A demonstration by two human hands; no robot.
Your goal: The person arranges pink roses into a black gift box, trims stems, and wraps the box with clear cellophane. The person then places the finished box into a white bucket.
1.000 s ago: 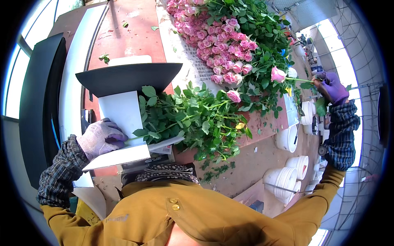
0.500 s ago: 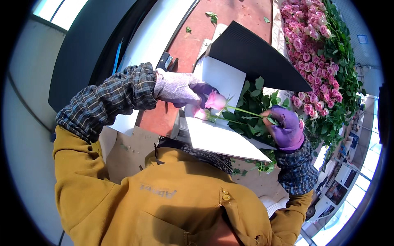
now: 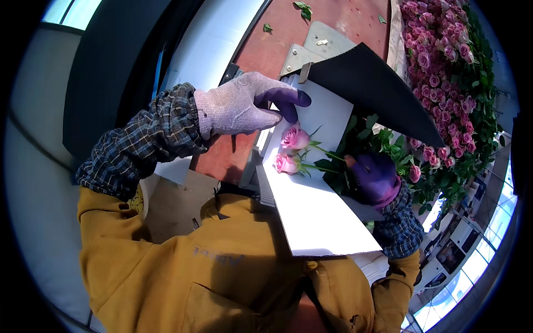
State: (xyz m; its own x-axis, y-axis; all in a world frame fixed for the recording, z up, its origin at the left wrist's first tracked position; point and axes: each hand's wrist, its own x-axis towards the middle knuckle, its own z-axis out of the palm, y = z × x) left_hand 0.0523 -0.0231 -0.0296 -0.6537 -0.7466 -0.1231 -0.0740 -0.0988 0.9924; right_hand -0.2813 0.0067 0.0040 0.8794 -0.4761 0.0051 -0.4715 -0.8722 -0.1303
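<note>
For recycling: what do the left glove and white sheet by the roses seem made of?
Left glove: knitted fabric, by its matte, grainy weave; the purple coating is perhaps rubber. White sheet: probably card, flat with crisp edges; glare hides its finish.

Mustard jacket (image 3: pixel 183 261), plaid oversleeves (image 3: pixel 147 141), lilac-purple gloves (image 3: pixel 236 105)

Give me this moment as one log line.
left hand: open, beside two roses | right hand: at their stems | roses: over white card | rose pile: upper right of view
</note>
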